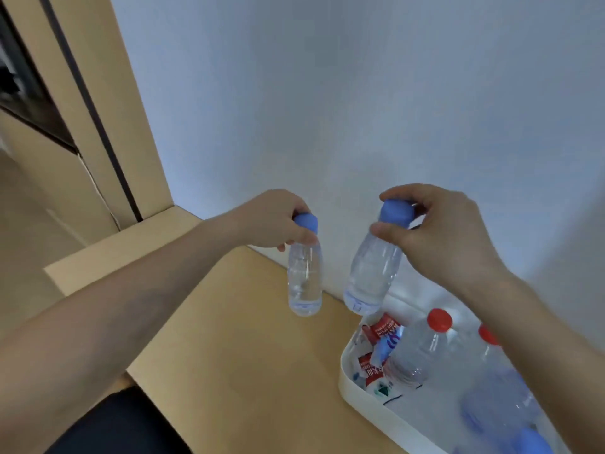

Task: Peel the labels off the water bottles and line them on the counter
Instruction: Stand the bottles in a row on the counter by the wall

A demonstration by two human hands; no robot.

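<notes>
My left hand grips the blue cap of a clear, label-free plastic water bottle, upright over the tan wooden surface. My right hand pinches the cap of a second bare blue-capped bottle, tilted above the white tray holding red-capped bottles and peeled labels.

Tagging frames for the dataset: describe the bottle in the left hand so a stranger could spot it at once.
Start at the white tray by the wall, then look left over the bare wooden counter. The left hand holds a clear bottle upright by its blue cap. Unlike the right hand's bottle, it isn't tilted.
</notes>
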